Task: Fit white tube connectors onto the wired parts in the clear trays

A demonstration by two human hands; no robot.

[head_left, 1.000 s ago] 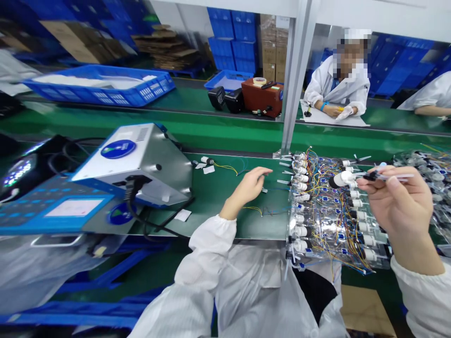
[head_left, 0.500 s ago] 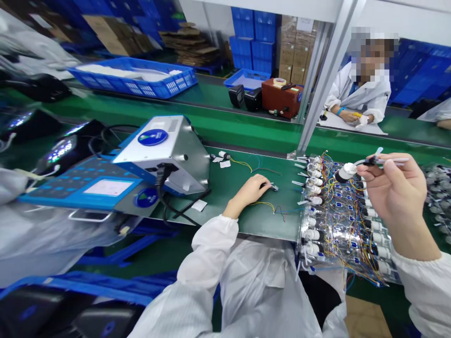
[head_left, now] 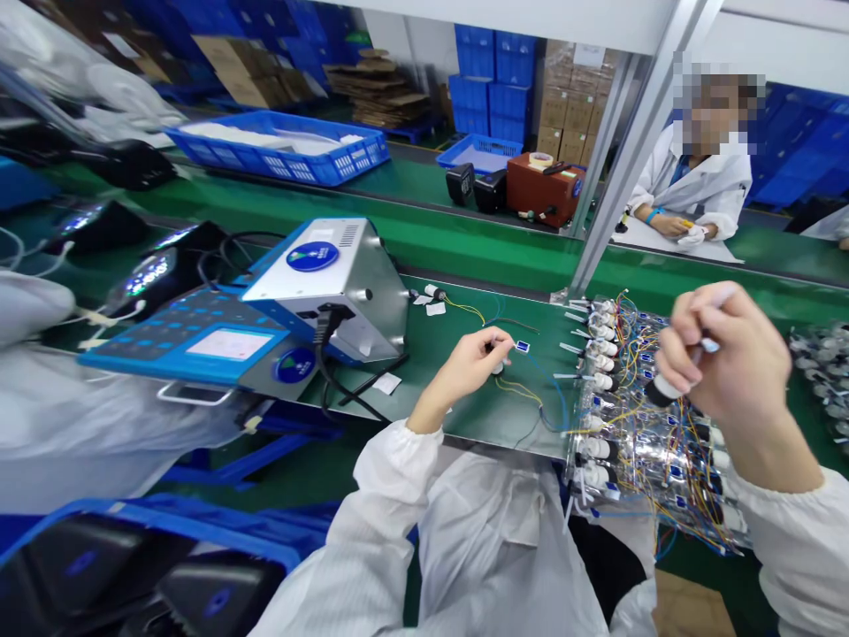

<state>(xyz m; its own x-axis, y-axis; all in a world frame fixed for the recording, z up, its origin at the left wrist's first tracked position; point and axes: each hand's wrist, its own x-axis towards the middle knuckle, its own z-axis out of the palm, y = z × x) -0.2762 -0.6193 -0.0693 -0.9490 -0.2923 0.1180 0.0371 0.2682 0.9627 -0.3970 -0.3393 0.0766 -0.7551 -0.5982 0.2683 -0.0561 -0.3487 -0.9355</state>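
Bright, even overhead light is washing my bench (head_left: 431, 349), leaving only faint shadows. My right hand (head_left: 722, 354) is smearing slightly. The wide lens is bending the frame's edges, and the far crates (head_left: 491, 88) are going soft.

A grey metal tester box (head_left: 332, 283) sits left of centre on the green bench mat (head_left: 457, 411), its blue keypad console (head_left: 192, 341) in front, toward the lower left; a clear plastic tray of wired parts (head_left: 637, 447) lies at the right — the right hand (head_left: 722, 363) above it, closed on a white-capped part (head_left: 667, 391); between box and tray, mid-frame, the left hand (head_left: 468, 367) pinches a small wired plug (head_left: 497, 361); behind, upper left, a blue slotted plastic crate (head_left: 279, 150) — right of it, a red-brown box (head_left: 540, 190) beside a slanted metal post (head_left: 623, 150).
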